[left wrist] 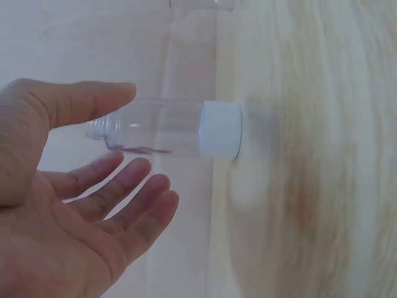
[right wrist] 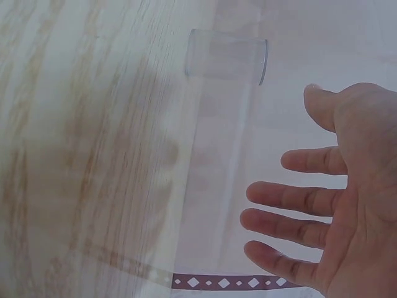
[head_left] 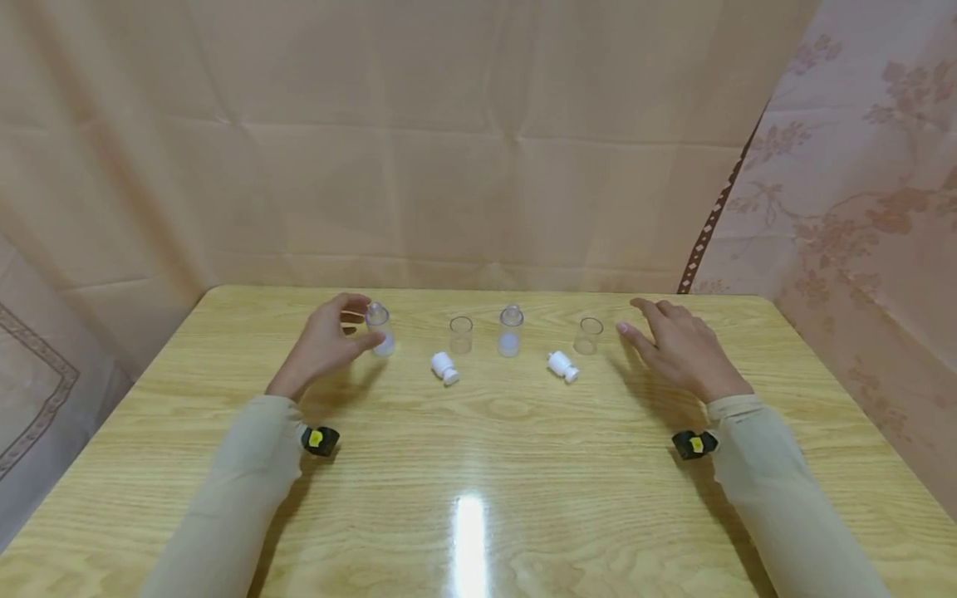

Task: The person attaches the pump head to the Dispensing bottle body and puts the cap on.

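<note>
My left hand (head_left: 325, 345) is at a clear bottle (head_left: 380, 330) with a white base, which stands upright on the table. In the left wrist view the thumb and loosely bent fingers lie on either side of that bottle (left wrist: 164, 127), not closed round it. On the other side, my right hand (head_left: 684, 349) hovers over the table with its fingers spread and nothing in them. Nearest to it stands a clear open-rimmed cup-shaped cap (head_left: 588, 337), apart from the fingertips in the right wrist view.
Between the hands stand a second clear bottle (head_left: 511, 332) and another clear cap (head_left: 461, 335). Two white pump heads (head_left: 444, 368) lie on their sides in front of them. Behind the wooden table (head_left: 419, 465) hangs a beige curtain (head_left: 449, 166).
</note>
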`<action>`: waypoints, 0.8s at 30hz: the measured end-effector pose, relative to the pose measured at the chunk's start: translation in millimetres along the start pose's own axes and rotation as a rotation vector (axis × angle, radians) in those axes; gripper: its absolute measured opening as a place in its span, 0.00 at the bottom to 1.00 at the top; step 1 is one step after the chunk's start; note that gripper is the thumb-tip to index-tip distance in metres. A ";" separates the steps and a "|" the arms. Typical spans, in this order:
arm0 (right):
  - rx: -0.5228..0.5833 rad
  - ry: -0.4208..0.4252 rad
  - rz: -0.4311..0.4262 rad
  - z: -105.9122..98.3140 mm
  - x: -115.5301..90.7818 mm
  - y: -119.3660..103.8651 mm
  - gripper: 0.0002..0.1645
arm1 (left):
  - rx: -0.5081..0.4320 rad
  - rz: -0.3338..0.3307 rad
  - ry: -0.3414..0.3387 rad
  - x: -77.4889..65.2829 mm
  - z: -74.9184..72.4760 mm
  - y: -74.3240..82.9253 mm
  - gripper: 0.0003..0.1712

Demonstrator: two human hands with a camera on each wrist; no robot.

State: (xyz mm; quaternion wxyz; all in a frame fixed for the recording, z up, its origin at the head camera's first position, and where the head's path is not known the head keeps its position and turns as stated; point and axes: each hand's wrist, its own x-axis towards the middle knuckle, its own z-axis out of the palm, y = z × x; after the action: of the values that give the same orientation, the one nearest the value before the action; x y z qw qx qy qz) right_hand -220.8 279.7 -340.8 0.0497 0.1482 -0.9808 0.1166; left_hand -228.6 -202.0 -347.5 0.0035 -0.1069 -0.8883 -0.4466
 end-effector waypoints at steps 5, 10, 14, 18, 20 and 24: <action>0.003 -0.008 0.002 0.2 0.1 -0.2 0.41 | -0.042 -0.039 0.014 0.4 3.4 0.7 0.35; 0.004 -0.013 -0.001 0.5 0.3 0.0 0.41 | -0.040 -0.070 0.011 0.7 6.0 0.2 0.36; 0.002 -0.011 -0.009 0.6 0.4 0.0 0.41 | -0.035 -0.075 0.018 1.5 8.4 -0.7 0.36; 0.003 -0.013 -0.012 0.6 0.3 -0.7 0.41 | -0.029 -0.083 0.026 1.9 11.0 -1.6 0.35; 0.006 -0.016 -0.012 0.5 0.0 -1.6 0.41 | -0.028 -0.085 0.029 1.7 12.6 -1.8 0.33; 0.008 -0.020 -0.010 -0.3 -0.6 -3.4 0.41 | -0.022 -0.094 0.043 1.6 15.6 -0.9 0.30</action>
State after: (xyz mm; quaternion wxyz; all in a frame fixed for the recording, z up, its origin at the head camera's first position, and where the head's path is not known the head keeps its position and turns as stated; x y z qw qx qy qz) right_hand -219.1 276.7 -339.9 0.0398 0.1546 -0.9800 0.1186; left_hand -229.0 -189.8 -357.4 0.0005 -0.0554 -0.8871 -0.4582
